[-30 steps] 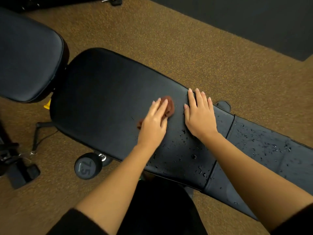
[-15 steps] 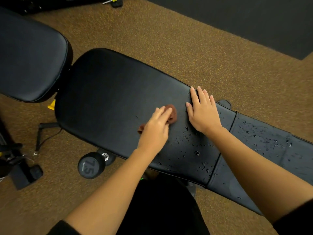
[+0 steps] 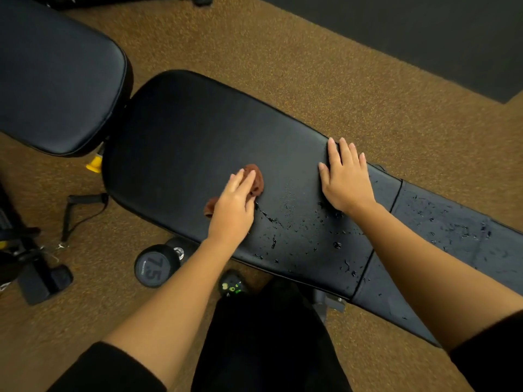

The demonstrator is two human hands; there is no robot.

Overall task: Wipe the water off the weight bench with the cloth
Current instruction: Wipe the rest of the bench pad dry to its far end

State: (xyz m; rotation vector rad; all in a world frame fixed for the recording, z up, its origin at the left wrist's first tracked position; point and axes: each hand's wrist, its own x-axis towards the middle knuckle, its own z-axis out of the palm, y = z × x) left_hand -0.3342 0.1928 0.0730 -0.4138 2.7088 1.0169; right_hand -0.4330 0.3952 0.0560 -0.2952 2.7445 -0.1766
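Left hand [image 3: 232, 210], fingers straight, pressed cloth [image 3: 256, 179] on bench [image 3: 198, 131]. Water [image 3: 311, 236] lay rightward along the near edge, by the flat right hand [image 3: 346, 182].

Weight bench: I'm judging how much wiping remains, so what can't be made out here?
Head view:
Cloth: mostly under the left hand; its full size is hidden.
Weight bench: right end cut off by the frame edge.
Water drops: any under the right hand and forearm are covered.

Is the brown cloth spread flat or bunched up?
Bunched up: the small brown cloth shows crumpled lumps under the left hand.
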